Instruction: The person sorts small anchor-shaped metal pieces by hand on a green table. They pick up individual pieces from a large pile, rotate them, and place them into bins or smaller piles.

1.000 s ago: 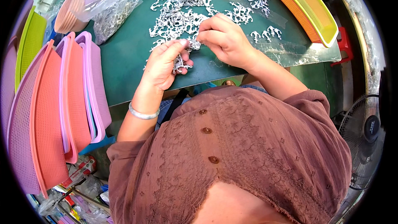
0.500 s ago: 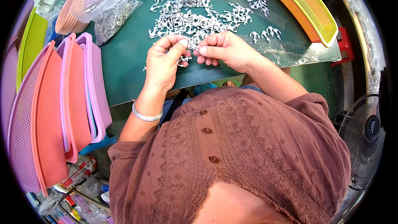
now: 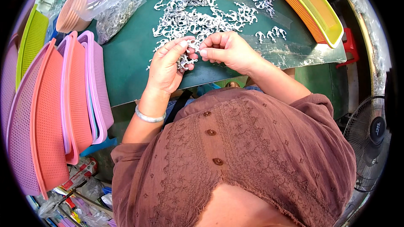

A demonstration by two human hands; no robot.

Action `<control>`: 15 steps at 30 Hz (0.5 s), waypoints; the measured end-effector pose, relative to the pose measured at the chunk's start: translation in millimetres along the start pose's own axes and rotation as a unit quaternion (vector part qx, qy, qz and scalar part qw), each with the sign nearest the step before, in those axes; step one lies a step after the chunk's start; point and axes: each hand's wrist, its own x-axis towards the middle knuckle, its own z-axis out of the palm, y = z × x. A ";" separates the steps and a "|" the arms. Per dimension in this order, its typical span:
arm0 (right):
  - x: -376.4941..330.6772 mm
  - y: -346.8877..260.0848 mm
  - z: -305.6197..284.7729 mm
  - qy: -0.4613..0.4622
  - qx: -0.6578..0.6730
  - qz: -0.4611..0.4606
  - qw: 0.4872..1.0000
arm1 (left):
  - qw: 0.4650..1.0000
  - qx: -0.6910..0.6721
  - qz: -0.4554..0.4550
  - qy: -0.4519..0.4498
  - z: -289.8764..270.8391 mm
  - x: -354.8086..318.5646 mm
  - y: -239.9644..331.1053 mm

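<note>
Left hand (image 3: 166, 69) and right hand (image 3: 227, 50), each grip pinching one small silver metal piece (image 3: 187, 56) (above green table (image 3: 126, 67)).

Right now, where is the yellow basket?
In the head view, the yellow basket sits nested in an orange one at the green table's upper right, beyond the right hand.

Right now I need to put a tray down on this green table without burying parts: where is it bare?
Bare green table lies left of the left hand, below the clear bag and beside the stacked baskets. The middle is crowded with small silver metal parts; the yellow basket fills the right edge.
</note>
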 end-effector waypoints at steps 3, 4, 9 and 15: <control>4.2 4.8 -6.0 0.048 -0.147 -0.065 0.986 | 0.998 -0.065 -0.016 -0.013 -11.6 2.7 -0.7; 6.4 6.7 -8.3 0.077 -0.215 -0.095 0.969 | 0.995 -0.096 -0.020 -0.020 -15.9 3.0 -0.5; 10.9 3.2 -10.0 0.109 -0.525 -0.256 0.804 | 0.988 -0.154 -0.022 0.000 -27.7 1.2 1.5; 17.4 5.6 4.6 0.100 -0.594 -0.278 0.748 | 0.993 -0.114 -0.020 0.015 -24.4 -2.6 5.3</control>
